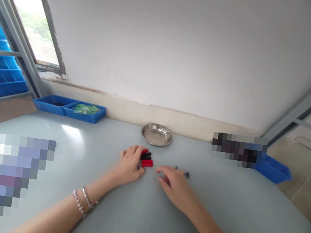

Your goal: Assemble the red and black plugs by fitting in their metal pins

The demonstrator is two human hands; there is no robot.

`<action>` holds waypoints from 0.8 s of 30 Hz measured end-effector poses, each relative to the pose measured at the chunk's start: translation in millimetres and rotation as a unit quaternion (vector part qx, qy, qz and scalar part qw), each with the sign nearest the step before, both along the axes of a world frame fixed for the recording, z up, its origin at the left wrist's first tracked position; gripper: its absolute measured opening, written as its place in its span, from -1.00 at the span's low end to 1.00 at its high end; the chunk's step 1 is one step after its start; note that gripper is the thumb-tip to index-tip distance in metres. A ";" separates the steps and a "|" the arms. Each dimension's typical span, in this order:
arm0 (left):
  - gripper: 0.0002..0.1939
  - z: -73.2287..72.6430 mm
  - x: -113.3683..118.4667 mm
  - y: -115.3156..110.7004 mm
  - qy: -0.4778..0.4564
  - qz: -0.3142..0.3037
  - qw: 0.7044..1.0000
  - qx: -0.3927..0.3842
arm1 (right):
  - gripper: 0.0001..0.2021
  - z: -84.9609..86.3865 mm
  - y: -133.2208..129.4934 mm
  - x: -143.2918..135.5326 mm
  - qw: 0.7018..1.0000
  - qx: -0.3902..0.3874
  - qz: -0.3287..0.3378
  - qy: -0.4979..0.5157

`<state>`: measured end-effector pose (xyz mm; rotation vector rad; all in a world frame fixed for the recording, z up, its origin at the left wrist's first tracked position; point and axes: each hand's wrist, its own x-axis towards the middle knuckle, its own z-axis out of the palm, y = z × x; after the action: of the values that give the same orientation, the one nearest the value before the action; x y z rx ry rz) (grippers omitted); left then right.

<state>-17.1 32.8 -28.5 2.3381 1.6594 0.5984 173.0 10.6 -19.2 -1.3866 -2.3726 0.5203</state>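
Red and black pens, long axes crosswise, exposed ends pointing right, are being part-covered by the left hand, grip unclear, the right hand being held spread.

Red and black sticks: partly hidden by left hand. Dark pieces beside right hand: too small to tell.

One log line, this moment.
Left hand: over red and black pens | Right hand: open, beside small dark items | Metal dish: beyond both
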 end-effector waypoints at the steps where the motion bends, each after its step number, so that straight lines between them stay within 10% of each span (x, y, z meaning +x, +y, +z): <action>1: -0.51 0.0 0.3 0.0 -0.004 0.002 1.000 -0.002 | -0.82 -0.2 -0.2 -0.4 1.000 0.000 0.002 0.000; 24: -0.51 -11.9 -4.1 10.5 -0.011 0.041 0.999 0.008 | -0.81 3.0 -3.0 -2.3 1.000 -0.008 0.003 -0.010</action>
<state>-21.2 43.3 -40.4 2.2756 1.7545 0.6517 170.7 7.6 -16.2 -1.3976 -2.3937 0.5308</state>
